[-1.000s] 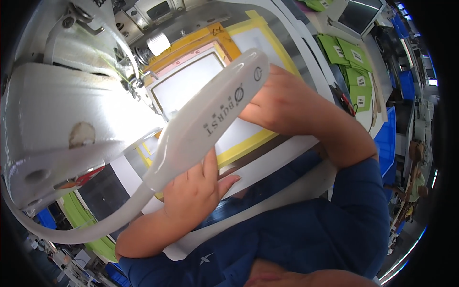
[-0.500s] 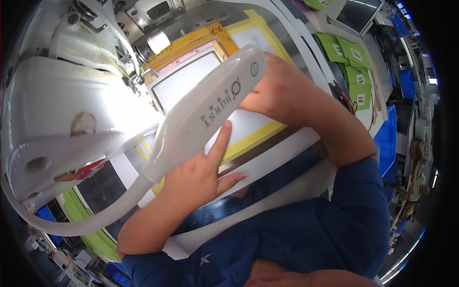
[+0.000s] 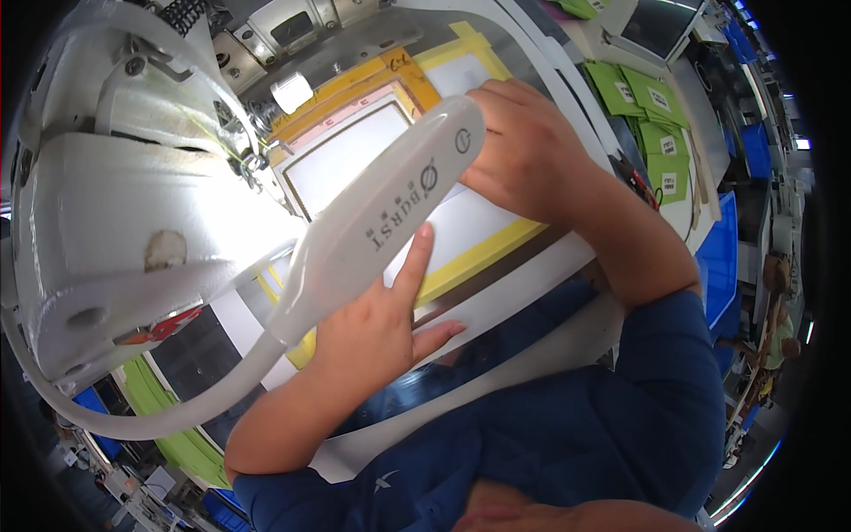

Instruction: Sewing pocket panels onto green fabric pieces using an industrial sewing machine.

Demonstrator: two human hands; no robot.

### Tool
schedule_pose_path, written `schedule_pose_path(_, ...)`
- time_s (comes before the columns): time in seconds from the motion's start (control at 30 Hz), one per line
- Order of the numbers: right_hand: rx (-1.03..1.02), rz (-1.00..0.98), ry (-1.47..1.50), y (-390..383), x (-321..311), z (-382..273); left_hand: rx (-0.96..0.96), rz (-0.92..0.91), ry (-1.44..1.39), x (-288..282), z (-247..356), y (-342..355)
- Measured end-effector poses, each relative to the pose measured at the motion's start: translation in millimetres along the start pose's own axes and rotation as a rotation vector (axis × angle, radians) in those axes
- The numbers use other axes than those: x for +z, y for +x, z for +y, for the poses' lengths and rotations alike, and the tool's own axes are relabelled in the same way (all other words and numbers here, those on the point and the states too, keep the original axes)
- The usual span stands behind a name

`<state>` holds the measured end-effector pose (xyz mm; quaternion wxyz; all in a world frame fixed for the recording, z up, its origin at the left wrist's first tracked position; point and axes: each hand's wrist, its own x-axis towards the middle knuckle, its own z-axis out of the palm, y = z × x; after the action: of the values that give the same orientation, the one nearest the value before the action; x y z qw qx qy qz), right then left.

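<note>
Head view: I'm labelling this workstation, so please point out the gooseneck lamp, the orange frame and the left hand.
Gooseneck lamp [image 3: 381, 217]: head view, on the middle of its white head.
Orange frame [image 3: 415, 80]: head view, near its upper right corner.
Left hand [image 3: 368, 325]: head view, on the back of the hand.

Navy shirt [image 3: 532, 426], 2 short sleeves [image 3: 660, 332], 1 small pale mark [image 3: 384, 481].
</note>
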<state>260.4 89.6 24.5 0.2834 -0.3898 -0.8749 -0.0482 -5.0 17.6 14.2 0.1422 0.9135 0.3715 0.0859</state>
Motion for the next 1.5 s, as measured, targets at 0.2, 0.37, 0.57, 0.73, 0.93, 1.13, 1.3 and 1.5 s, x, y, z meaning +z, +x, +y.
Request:
schedule_pose_path(0.2,0.042,0.011,-0.016,-0.6,0.6,-0.7,-0.016,-0.034,-0.005,-2.4,-1.6,4.8)
schedule_pose_path(0.37,0.061,-0.007,-0.009,-0.7,-0.5,0.0,-0.052,-0.078,-0.051,2.0,-2.8,0.8)
schedule_pose_path(0.57,0.069,-0.009,0.006,-0.7,0.2,0.1,-0.051,-0.089,-0.025,3.7,-2.4,-2.7)
schedule_pose_path(0.73,0.078,-0.011,0.008,-0.7,1.2,-0.4,-0.024,-0.088,-0.049,2.2,-6.0,1.3)
schedule_pose_path(0.93,0.12,-0.026,0.044,0.4,1.3,-3.7,-0.01,-0.066,-0.092,0.9,-6.6,4.4)
schedule_pose_path(1.13,0.164,-0.012,0.122,2.3,2.9,-6.9,-0.046,-0.084,-0.118,2.5,-5.7,5.3)
schedule_pose_path(1.3,0.153,-0.003,0.227,-0.6,12.1,-11.5,-0.069,-0.107,-0.152,2.5,-4.8,7.0)
schedule_pose_path(1.5,0.055,-0.017,0.168,-0.6,17.8,-13.4,-0.064,-0.087,-0.146,4.3,-5.2,5.7)
